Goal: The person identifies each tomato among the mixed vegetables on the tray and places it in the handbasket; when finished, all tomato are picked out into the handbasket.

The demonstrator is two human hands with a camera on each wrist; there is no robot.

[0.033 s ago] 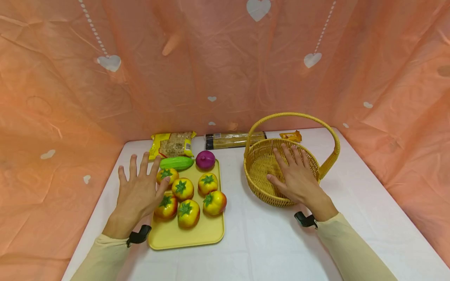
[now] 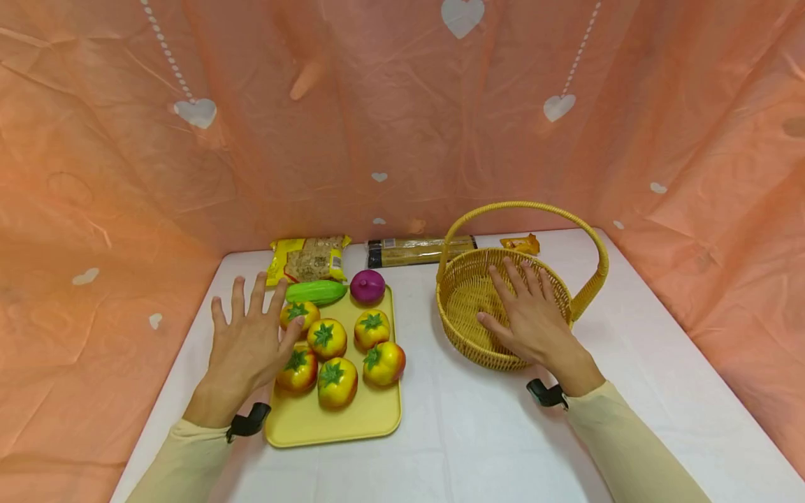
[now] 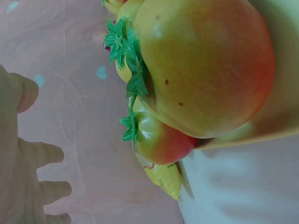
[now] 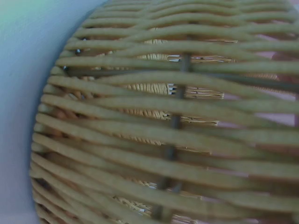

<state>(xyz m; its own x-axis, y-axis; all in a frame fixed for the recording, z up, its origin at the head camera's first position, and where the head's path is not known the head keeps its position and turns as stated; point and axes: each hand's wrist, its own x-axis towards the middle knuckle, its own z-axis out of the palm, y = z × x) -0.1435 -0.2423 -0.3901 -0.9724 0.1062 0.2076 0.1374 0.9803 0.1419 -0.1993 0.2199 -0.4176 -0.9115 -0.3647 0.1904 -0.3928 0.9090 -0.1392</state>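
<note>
My left hand [image 2: 248, 349], fingers straight and spread, hovers palm down over the left edge of a yellow tray [image 2: 333, 429]. It holds nothing. Several yellow-red tomato-like fruits [image 2: 337, 383] with green leafy tops sit on the tray, along with a green cucumber-like vegetable [image 2: 321, 292] and a purple onion [image 2: 367, 286]. One fruit [image 3: 210, 65] looms close beside the hand in the left wrist view. My right hand [image 2: 534, 321], also spread and holding nothing, is above the wicker basket [image 2: 462, 321]; the right wrist view shows only the basket's weave [image 4: 140, 102] up close.
At the back of the white table [image 2: 465, 447] lie a yellow-ended food bag [image 2: 308, 258], a long pack of noodle-like sticks [image 2: 418, 251] and a small orange packet [image 2: 522, 243]. The basket's tall handle [image 2: 525, 205] arches upward. Orange curtains [image 2: 402, 126] surround the table.
</note>
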